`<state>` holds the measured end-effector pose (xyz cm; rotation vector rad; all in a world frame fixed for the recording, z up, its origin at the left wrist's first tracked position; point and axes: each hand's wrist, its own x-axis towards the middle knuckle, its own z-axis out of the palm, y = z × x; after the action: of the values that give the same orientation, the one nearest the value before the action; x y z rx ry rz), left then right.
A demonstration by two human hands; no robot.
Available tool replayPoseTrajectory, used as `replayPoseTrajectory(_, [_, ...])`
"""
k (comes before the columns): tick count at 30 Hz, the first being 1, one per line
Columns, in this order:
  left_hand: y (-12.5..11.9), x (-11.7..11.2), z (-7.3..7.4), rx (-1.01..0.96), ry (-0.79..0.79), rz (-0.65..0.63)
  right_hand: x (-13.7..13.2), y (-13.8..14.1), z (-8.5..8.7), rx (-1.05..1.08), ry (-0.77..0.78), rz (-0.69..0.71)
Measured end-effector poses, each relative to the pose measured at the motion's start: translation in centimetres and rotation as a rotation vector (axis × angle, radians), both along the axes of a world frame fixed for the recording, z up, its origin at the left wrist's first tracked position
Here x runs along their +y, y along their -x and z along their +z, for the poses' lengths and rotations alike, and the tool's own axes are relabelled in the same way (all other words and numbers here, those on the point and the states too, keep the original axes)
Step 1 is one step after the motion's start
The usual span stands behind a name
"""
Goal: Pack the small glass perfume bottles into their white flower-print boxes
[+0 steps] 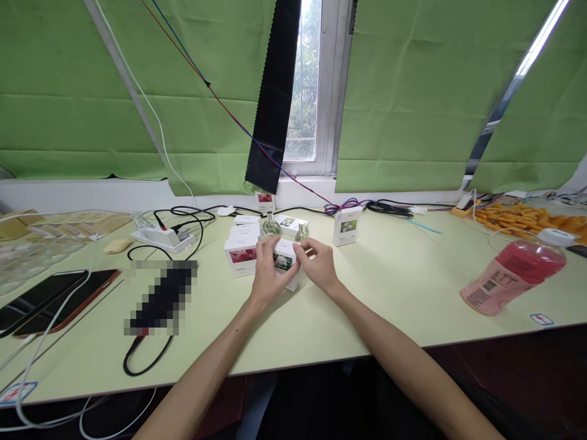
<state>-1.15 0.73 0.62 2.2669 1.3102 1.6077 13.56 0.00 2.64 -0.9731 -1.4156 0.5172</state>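
Note:
My left hand (266, 274) and my right hand (320, 264) both grip a small white box (285, 259) with a flower picture, held just above the pale green table (394, 287). The left fingers wrap its left side, the right fingers pinch its top right corner. Just behind the hands stand two small glass bottles (271, 227) and several more white boxes, one with a red flower print (241, 253). Another white box (347, 225) stands upright to the right.
A pink bottle (513, 275) lies on its side at the right. Two phones (50, 299) lie at the left, beside a power strip (161, 237) and black cables (147, 360). Orange items (527, 221) are piled at the far right. Green curtains hang behind.

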Motion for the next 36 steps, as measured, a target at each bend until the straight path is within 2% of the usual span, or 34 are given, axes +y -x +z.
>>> replayPoseTrajectory(36, [-0.01,-0.01,0.16,0.003,0.019,-0.017,0.03,0.07,-0.15,-0.008,-0.012,-0.027])
